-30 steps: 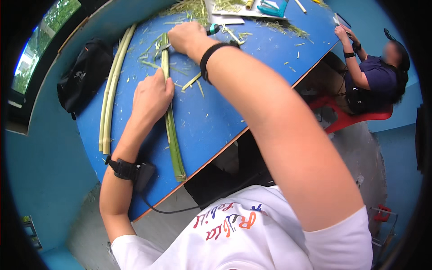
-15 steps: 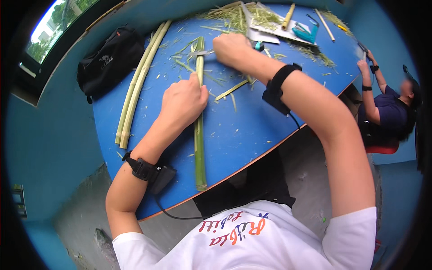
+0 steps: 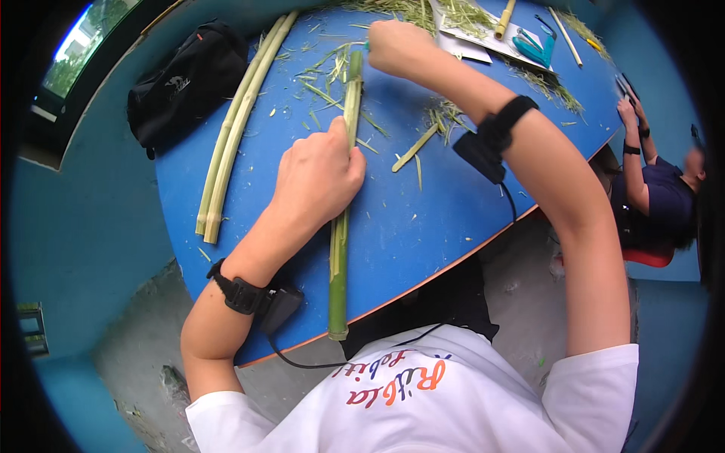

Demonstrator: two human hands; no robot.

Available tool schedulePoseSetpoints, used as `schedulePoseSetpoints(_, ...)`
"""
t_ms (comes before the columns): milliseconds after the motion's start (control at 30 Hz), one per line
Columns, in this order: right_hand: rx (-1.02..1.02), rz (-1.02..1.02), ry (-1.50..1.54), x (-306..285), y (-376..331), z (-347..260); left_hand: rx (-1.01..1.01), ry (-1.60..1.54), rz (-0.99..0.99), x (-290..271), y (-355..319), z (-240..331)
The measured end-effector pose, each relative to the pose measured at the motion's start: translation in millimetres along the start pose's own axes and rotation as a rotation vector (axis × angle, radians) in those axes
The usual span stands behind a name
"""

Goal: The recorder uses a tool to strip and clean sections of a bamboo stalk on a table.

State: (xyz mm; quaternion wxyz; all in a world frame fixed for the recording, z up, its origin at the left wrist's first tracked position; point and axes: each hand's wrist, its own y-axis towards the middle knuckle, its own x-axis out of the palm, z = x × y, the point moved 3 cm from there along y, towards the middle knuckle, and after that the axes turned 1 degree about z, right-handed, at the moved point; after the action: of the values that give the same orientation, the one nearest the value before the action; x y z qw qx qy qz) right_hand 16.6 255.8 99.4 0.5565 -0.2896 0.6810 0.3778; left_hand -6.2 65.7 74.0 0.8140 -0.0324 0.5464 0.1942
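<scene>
Green stalk (image 3: 339, 249) lies lengthwise on the blue table (image 3: 423, 226), its near end just over the table edge in front of you. Your left hand (image 3: 317, 177) is curled over its middle, fingers wrapped and pressing it down. Your right hand (image 3: 396, 45) is closed at the stalk's far end; whether it pinches the stalk or a tool, you cannot tell. Two more stalks (image 3: 230, 136) lie side by side to your left, near a black bag (image 3: 185, 79). Green shavings (image 3: 445, 117) litter the table. Teal scissors (image 3: 532, 49) sit beyond your right arm.
</scene>
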Motion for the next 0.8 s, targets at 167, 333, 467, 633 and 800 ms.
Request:
schedulePoseSetpoints(167,-0.069,-0.045,-0.044,7,-30,3,-0.009,0.0,0.023,1,-3,-5)
schedulePoseSetpoints(333,-0.078,-0.077,0.013,21,-34,5,0.016,-0.001,-0.027,7,0,-10)
schedulePoseSetpoints(467,-0.1,-0.021,0.159,13,-28,18,0.012,-0.018,-0.009,3,-1,-10)
schedulePoseSetpoints(633,-0.135,-0.081,0.271,8,-31,40,0.051,-0.021,0.022,-1,-6,-4)
schedulePoseSetpoints(800,-0.132,-0.028,0.397,10,-47,37,0.015,0.055,-0.07,-6,-11,-1)
